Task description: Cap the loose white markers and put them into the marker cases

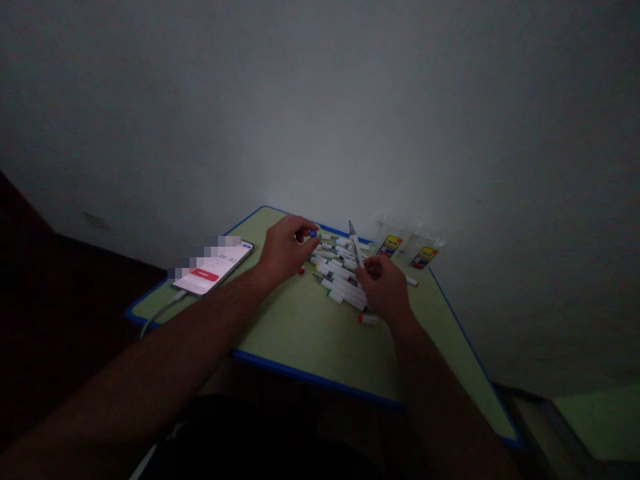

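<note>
— What do we hold, centre frame?
— Our right hand (385, 287) grips a slim white marker (356, 245); our left hand (285, 250) pinches a round blue cap (313, 233).
— Beyond?
— A heap of smooth markers (340, 273), flat phone (215, 267) at left.

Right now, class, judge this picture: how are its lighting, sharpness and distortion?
Head view: dim, brightest on the wall behind the table, near black at the left corners; the pile of markers and the marker in the right hand look soft, colours barely readable; the phone screen glows, partly pixelated; forearms loom large, probably wide-lens stretch.
</note>
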The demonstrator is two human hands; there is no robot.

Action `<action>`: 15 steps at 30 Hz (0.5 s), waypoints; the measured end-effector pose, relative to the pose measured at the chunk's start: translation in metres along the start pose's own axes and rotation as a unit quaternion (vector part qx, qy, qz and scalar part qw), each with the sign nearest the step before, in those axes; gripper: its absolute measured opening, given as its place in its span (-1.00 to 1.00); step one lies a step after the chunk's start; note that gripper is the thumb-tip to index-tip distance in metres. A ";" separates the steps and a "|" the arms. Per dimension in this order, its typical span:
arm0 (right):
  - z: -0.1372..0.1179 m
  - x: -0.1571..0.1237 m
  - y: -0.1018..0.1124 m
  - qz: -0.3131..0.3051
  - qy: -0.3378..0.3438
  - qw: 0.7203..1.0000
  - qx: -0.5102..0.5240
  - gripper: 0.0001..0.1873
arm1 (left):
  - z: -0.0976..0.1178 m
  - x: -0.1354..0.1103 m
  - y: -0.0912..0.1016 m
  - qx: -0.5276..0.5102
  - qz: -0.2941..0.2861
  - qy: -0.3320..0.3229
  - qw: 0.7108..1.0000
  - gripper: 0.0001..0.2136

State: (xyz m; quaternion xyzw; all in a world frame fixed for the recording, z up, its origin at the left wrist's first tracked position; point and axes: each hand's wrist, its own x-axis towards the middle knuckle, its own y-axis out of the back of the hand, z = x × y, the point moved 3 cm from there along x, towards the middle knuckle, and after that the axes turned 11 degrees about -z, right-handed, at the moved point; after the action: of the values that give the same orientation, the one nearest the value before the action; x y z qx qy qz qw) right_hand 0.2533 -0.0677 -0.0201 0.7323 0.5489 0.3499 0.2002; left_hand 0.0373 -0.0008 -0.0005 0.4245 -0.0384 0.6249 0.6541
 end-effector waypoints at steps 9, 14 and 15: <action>0.000 0.001 -0.005 -0.108 -0.040 0.928 0.353 -0.57 | -0.002 0.001 -0.002 -0.044 -0.017 0.043 0.998 -0.83; 0.000 0.003 -0.004 -0.108 -0.091 0.870 0.473 -0.61 | -0.004 0.000 -0.002 -0.048 -0.024 0.050 0.997 -0.82; 0.000 0.003 -0.004 -0.108 -0.096 0.864 0.482 -0.63 | -0.004 0.001 -0.002 -0.051 -0.026 0.053 0.997 -0.82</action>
State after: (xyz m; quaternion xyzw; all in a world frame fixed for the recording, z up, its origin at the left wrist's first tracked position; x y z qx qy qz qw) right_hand 0.2514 -0.0632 -0.0219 0.7037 0.7028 -0.0538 -0.0895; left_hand 0.0375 0.0028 -0.0039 0.3581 -0.0246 0.6265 0.6918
